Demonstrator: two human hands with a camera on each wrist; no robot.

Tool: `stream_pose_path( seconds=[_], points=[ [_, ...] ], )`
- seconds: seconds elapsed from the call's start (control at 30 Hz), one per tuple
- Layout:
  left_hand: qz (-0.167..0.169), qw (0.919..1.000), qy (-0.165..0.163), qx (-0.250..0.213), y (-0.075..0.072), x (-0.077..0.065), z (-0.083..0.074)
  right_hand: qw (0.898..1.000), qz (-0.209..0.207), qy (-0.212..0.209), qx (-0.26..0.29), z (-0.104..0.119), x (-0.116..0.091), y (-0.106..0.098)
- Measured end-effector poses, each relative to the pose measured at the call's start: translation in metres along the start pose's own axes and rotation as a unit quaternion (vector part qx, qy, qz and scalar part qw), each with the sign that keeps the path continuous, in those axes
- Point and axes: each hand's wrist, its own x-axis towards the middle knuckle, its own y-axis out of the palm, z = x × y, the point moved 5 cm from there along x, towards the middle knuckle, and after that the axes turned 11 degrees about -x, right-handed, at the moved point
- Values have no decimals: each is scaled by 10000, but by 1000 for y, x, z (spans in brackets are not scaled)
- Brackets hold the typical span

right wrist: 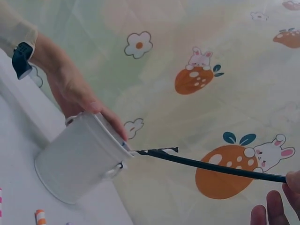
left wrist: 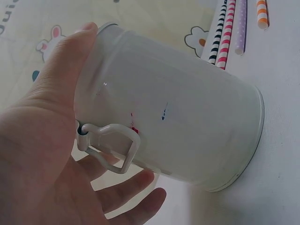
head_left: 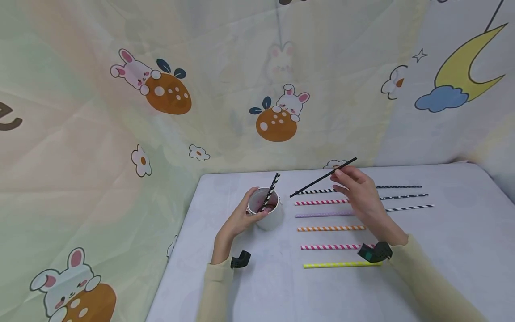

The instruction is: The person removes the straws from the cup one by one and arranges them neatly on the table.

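Observation:
My left hand (head_left: pixel 237 219) grips a small white metal bucket (head_left: pixel 270 221) at its rim, with the thumb and fingers spread around opposite sides. In the left wrist view a wire handle loop (left wrist: pixel 133 136) and small red and blue marks show on the bucket wall. Black-and-white patterned straws (head_left: pixel 273 185) lean inside the bucket and stick up past the rim. Above the table, my right hand (head_left: pixel 364 197) pinches a plain black straw (head_left: pixel 322 180) near its upper end. The straw slants down to the left, its lower tip to the right of the bucket in the head view.
A column of straws lies right of the bucket: black-striped (head_left: pixel 315 191), red-striped (head_left: pixel 318 203), purple (head_left: pixel 322 215), orange-striped (head_left: pixel 331 228), pink-striped (head_left: pixel 330 247) and yellow (head_left: pixel 342 265). Several black-and-white straws (head_left: pixel 404 197) lie beyond my right hand. A printed cloth (head_left: pixel 229 67) hangs behind the table.

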Motion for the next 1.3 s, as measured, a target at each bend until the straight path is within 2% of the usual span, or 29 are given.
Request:
stream_pose_path(
  seconds=[0.23, 0.33, 0.57, 0.7, 0.8, 0.87, 1.0, 1.17, 1.3],
  points=[
    [-19, 10000, 35, 11, 0, 0, 2, 9996, 44, 119, 264, -4, -8, -19],
    [16, 10000, 75, -59, 0, 0, 1, 9998, 73, 109, 134, -3, -12, -27],
    [123, 9998, -49, -117, 1, -1, -2, 9975, 276, -98, -643, 10, -14, -42],
    [238, 9996, -81, -111, 2, -6, -18, 9882, 447, -179, -1451, 19, -13, -51],
    [259, 9996, -26, -145, 2, -12, -33, 9708, 720, -227, -2277, 27, -13, -55],
    [249, 9996, 13, -155, 2, -15, -38, 9528, 905, -243, -2887, 33, -15, -56],
    [281, 9995, 47, -160, 1, -15, -40, 9134, 1212, -264, -3876, 46, -21, -56],
    [377, 9992, -18, -157, 2, -15, -40, 8551, 1536, -435, -4933, 60, -31, -51],
    [383, 9992, -78, -107, 3, -15, -41, 8134, 1637, -617, -5548, 67, -40, -49]
  ],
)
